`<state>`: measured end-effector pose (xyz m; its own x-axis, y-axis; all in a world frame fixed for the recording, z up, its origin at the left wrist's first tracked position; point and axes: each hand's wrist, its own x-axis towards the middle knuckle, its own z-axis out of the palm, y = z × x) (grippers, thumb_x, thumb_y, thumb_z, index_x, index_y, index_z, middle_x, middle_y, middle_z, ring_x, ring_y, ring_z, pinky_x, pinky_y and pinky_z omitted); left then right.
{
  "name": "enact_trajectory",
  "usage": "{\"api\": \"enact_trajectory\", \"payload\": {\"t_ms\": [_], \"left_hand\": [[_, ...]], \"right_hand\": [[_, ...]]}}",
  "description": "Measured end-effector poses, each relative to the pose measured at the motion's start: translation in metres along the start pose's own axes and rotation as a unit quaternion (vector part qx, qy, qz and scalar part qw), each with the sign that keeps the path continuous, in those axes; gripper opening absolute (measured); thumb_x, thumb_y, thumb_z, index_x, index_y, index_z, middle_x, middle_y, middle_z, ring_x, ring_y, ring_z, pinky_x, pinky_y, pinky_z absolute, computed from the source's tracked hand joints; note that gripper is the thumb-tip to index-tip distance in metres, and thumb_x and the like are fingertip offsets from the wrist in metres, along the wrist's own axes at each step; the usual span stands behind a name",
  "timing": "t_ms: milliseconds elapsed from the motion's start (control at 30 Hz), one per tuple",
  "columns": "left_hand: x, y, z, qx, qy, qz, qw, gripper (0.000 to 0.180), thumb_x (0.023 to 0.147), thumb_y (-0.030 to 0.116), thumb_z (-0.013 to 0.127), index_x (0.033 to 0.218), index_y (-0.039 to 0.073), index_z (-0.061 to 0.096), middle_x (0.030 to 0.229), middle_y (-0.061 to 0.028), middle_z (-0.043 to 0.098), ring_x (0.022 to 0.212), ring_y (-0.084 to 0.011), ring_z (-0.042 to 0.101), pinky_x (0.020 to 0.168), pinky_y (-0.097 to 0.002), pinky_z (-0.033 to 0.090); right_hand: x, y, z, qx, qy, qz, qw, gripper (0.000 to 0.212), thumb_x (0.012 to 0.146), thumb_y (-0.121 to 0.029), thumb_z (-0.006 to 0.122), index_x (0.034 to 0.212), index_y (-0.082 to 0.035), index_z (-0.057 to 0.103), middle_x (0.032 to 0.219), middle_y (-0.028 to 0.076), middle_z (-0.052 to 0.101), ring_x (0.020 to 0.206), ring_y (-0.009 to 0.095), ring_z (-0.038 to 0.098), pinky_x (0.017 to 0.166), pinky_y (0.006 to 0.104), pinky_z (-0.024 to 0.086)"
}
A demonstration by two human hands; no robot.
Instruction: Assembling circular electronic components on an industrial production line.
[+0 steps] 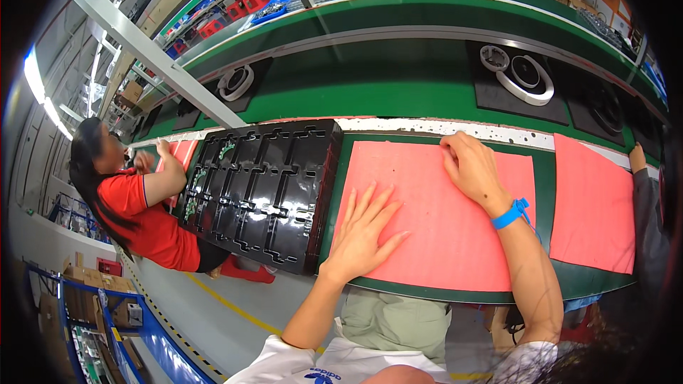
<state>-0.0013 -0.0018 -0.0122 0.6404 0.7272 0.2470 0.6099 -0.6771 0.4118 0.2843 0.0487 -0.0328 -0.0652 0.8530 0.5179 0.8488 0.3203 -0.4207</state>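
Observation:
A pink foam sheet point(434, 242) lies flat on the green work surface in front of me. My left hand point(363, 238) rests open on its left part, fingers spread and palm down. At the sheet's far edge, beside the white speckled rail point(405, 126), is my right hand point(469, 163). Its fingers are curled in, and whatever they hold, if anything, is hidden. A blue strap point(511, 214) circles my right wrist. Left of the sheet stands a stack of black plastic trays point(270, 192) with moulded compartments; several small green parts point(226, 151) sit in the top tray's left side.
Another pink sheet point(594, 206) lies to the right, beside a person's dark sleeve point(651, 220). A person in a red shirt point(153, 220) works at the left. Beyond the rail, a green belt point(370, 78) carries black mats with white ring-shaped parts point(526, 82). A grey post point(156, 57) slants across the left.

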Motion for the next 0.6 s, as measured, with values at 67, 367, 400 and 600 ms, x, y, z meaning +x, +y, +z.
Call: {"api": "enact_trajectory", "payload": {"t_ms": [67, 367, 400, 600], "left_hand": [[-0.002, -0.001, 0.001, -0.001, -0.001, 0.000, 1.000, 0.057, 0.098, 0.038, 0.074, 0.143, 0.005, 0.063, 0.165, -0.0155, 0.046, 0.158, -0.0405, 0.031, 0.130, -0.0591, 0.018], [-0.004, 0.000, 0.002, 0.002, -0.001, 0.002, 1.000, 0.057, 0.099, 0.040, 0.072, 0.143, 0.005, 0.063, 0.165, -0.0154, 0.045, 0.159, -0.0399, 0.029, 0.131, -0.0590, 0.016], [-0.004, 0.000, 0.003, 0.003, -0.003, 0.001, 1.000, 0.057, 0.099, 0.040, 0.072, 0.143, 0.005, 0.063, 0.165, -0.0154, 0.045, 0.159, -0.0400, 0.029, 0.131, -0.0590, 0.016], [-0.005, 0.000, 0.003, 0.002, 0.000, 0.001, 1.000, 0.058, 0.099, 0.041, 0.071, 0.143, 0.004, 0.063, 0.165, -0.0159, 0.045, 0.159, -0.0409, 0.030, 0.131, -0.0595, 0.016]], "right_hand": [[0.000, -0.001, 0.000, 0.000, -0.011, -0.004, 1.000, 0.016, 0.091, -0.007, 0.070, 0.107, -0.004, 0.068, 0.102, 0.013, 0.064, 0.090, 0.035, 0.068, 0.074, 0.0461, 0.054], [-0.001, -0.002, 0.004, -0.006, 0.021, -0.013, 1.000, 0.012, 0.091, -0.006, 0.070, 0.102, -0.004, 0.068, 0.098, 0.012, 0.065, 0.088, 0.034, 0.068, 0.073, 0.0461, 0.053], [-0.002, 0.000, 0.004, -0.004, 0.021, -0.012, 1.000, 0.011, 0.090, -0.006, 0.070, 0.101, -0.003, 0.068, 0.095, 0.012, 0.065, 0.088, 0.034, 0.068, 0.072, 0.0460, 0.053], [-0.002, -0.003, 0.002, -0.003, 0.031, -0.016, 0.999, 0.007, 0.090, -0.006, 0.069, 0.096, -0.003, 0.068, 0.089, 0.012, 0.066, 0.085, 0.033, 0.067, 0.072, 0.0462, 0.054]]}}
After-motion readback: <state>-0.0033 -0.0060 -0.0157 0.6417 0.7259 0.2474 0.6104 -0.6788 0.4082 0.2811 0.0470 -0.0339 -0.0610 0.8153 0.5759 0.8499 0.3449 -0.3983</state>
